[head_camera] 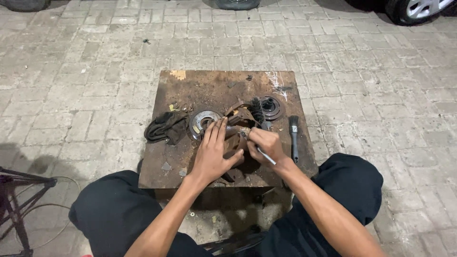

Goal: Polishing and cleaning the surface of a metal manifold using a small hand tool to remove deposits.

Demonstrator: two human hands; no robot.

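My left hand [213,151] lies flat with spread fingers on a rusty brown metal part [236,134] in the middle of a rusty work board [190,90]. My right hand [265,143] is closed around a thin metal-handled tool [267,157], its tip hidden against that part. Just left of my fingers sits a round metal disc [202,119]. Behind the part lie a curved shoe-like piece [242,112], a dark wire brush [257,110] and a round black ring part [272,107].
A dark crumpled rag [164,127] lies at the board's left. A black-handled brush [294,138] rests at its right edge. My knees in dark trousers flank the board. Brick paving surrounds it; car wheels [413,9] stand at the back, a metal stand [19,200] at left.
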